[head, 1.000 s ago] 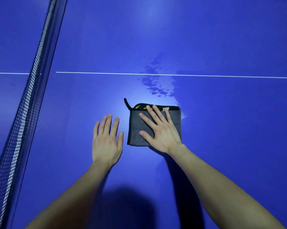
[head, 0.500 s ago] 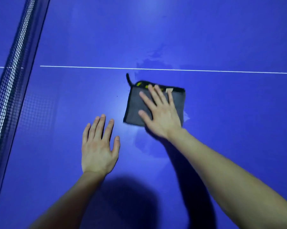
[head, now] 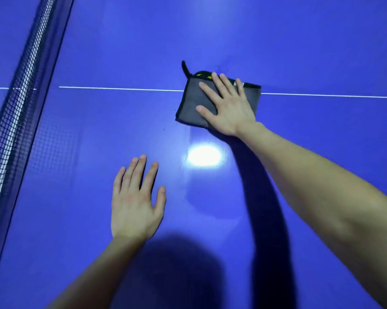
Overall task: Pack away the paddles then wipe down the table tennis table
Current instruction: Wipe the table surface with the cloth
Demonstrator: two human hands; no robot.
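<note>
Table tennis table (head: 299,41), glossy blue: released right grip (head: 228,108) presses folded grey cloth (head: 189,103); left grip (head: 134,204) released, flat.

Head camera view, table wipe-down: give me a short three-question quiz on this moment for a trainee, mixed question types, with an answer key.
1. Multiple choice: what does the right hand press on? A a paddle; B a grey cloth; C a ball.
2. True or false: the left hand lies open on the table tennis table, apart from the cloth.
3. Fill the gap: the cloth lies across the table's white ___.
Key: 1 B. 2 True. 3 line.
</note>
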